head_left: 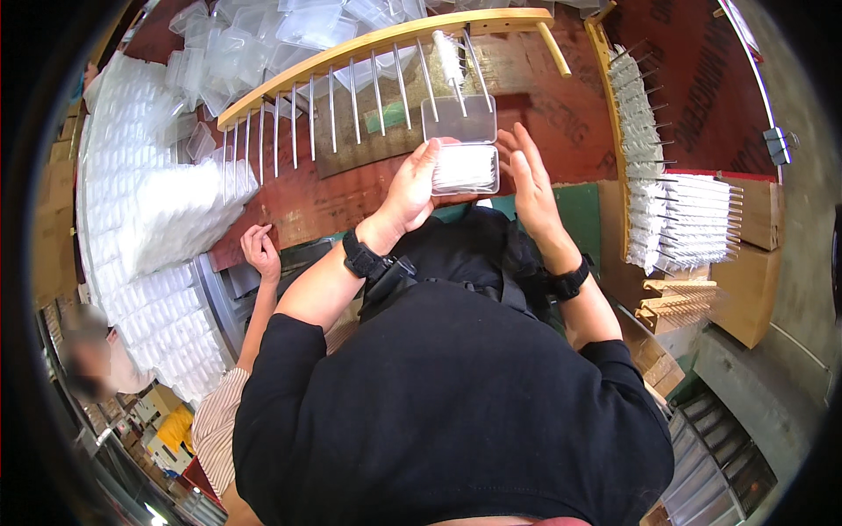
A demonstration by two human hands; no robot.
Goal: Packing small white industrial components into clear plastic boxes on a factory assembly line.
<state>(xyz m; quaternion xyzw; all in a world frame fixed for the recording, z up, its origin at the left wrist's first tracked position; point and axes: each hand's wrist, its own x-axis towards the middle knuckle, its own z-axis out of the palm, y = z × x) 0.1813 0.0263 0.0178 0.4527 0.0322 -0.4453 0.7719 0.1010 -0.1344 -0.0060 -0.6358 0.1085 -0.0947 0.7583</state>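
Note:
My left hand (412,186) grips a small clear plastic box (458,127) by its left side, thumb on the rim. Its hinged lid stands open on the far side. Inside lies a packed layer of thin white pieces (465,167), perhaps floss picks. My right hand (533,188) is beside the box's right edge, fingers stretched and apart, holding nothing. Beyond the box is a wooden rack (386,35) with a row of metal rods. A small bunch of white pieces (447,60) hangs on the rods near its right end.
Loose clear boxes (289,26) are heaped at the back left of the red-brown table (307,206). Stacked white packs (180,210) stand left. At right are a rack of white pieces (636,131) and cardboard boxes (750,294). Another person's hand (260,252) rests at the table's near-left edge.

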